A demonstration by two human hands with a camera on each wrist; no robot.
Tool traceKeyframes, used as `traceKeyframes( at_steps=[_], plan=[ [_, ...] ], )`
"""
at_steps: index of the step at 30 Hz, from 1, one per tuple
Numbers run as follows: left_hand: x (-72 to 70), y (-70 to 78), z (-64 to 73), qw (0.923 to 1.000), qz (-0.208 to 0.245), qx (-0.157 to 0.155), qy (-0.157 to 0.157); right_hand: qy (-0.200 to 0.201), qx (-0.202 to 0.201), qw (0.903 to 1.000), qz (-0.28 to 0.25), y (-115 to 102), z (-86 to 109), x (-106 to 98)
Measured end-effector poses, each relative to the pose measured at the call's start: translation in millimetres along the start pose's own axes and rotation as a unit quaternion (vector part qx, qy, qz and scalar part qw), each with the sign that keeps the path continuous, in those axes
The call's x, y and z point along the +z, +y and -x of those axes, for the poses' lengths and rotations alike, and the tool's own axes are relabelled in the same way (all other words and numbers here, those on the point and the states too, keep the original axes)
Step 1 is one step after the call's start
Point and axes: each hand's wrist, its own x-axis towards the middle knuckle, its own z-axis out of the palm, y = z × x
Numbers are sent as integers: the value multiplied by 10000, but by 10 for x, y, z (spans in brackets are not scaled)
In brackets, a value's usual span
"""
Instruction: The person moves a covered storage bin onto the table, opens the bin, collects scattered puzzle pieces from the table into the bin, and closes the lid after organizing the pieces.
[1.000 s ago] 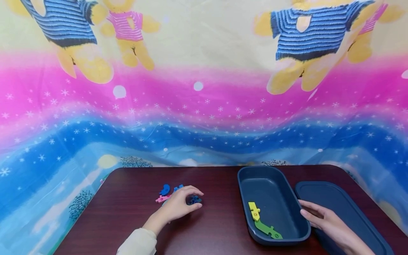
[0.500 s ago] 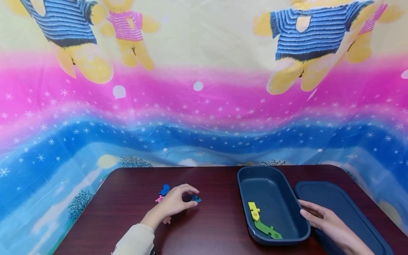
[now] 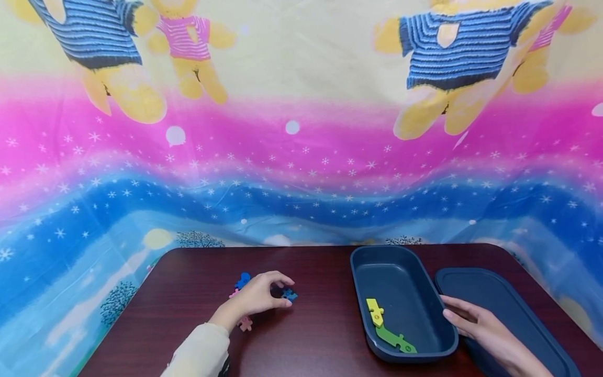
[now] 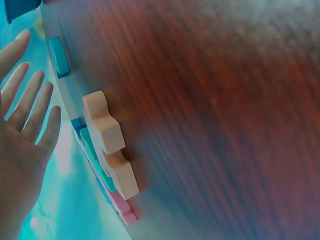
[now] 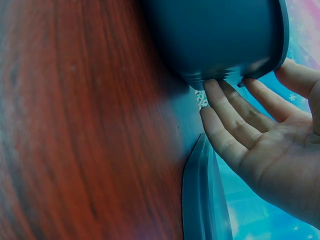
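Note:
My left hand (image 3: 258, 294) hovers over a small cluster of puzzle pieces at the left of the table. Its thumb and index finger arch either side of a dark teal puzzle piece (image 3: 289, 295); in the left wrist view the fingers are spread, apart from a teal piece (image 4: 59, 57). A blue piece (image 3: 243, 280) and a pink piece (image 3: 234, 293) peek out behind the hand, a salmon piece (image 3: 245, 323) below the wrist. Other pieces are hidden under it. My right hand (image 3: 480, 322) touches the side of the dark blue box (image 3: 451, 335) with extended fingertips, thumb by the rim.
Inside the box, a yellow puzzle piece (image 3: 375, 313) and a green piece (image 3: 395, 339) lie along the left wall. The flat dark blue lid (image 3: 513, 314) rests on the table at the right, under the right forearm. A patterned cloth (image 3: 301, 157) hangs behind the table.
My left hand has shifted slightly left, covering a blue piece at the back and uncovering the salmon piece by the wrist. The right hand and the box stay in place.

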Motion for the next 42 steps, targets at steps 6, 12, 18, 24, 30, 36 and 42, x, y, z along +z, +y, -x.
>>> traceKeyframes(
  at_steps=[6, 12, 18, 24, 30, 36, 42],
  plan=[
    [-5, -19, -27, 9996, -252, 51, -152, 8, 28, 10000, 4, -11, 0, 3],
    [-1, -26, -35, 9990, -378, 79, -225, 33, 59, 10000, 0, -13, -8, 7],
    [0, -60, -41, 9990, -341, 94, -264, 16, 55, 10000, 10, -11, -10, 5],
    [1, -75, -41, 9990, -245, 48, -382, 31, 71, 10000, 9, -9, -10, 8],
    [1, -81, -43, 9988, -164, -18, -468, 32, 91, 10000, 8, -8, -10, 6],
    [8, -108, -52, 9988, -179, 26, -462, 34, 107, 9999, 25, -11, -12, 6],
    [9, -134, -50, 9989, -241, 52, -407, 32, 114, 9999, 35, -21, -14, 13]
  ],
)
